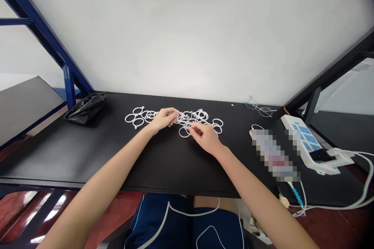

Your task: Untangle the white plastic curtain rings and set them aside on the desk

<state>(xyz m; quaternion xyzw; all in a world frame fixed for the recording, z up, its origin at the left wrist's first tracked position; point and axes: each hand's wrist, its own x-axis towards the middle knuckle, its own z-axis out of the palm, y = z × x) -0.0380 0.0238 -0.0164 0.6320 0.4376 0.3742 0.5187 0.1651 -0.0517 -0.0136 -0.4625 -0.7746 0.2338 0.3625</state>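
Note:
Many white rings with small knobs on them, which look like curtain rings, lie on the black table. A loose pile of the rings (pixel 201 115) sits between and behind my hands. My left hand (pixel 164 119) is closed, thumb and fingers pinching a white ring at the pile's left side. At the front of the pile, my right hand (pixel 205 135) pinches another white ring (pixel 183 132) between thumb and fingertips. To the left of my left hand lies a smaller group of rings (pixel 138 122), partly hidden by that hand. More rings (pixel 217 124) show beyond my right hand.
A black plastic bag (pixel 86 108) lies at the back left of the table (pixel 163 167). At the right are eyeglasses (pixel 258 107), a phone (pixel 273 155) with a cable, and a white power strip (pixel 306 140). A white wall stands behind; blue metal bars (pixel 68 85) rise at the left.

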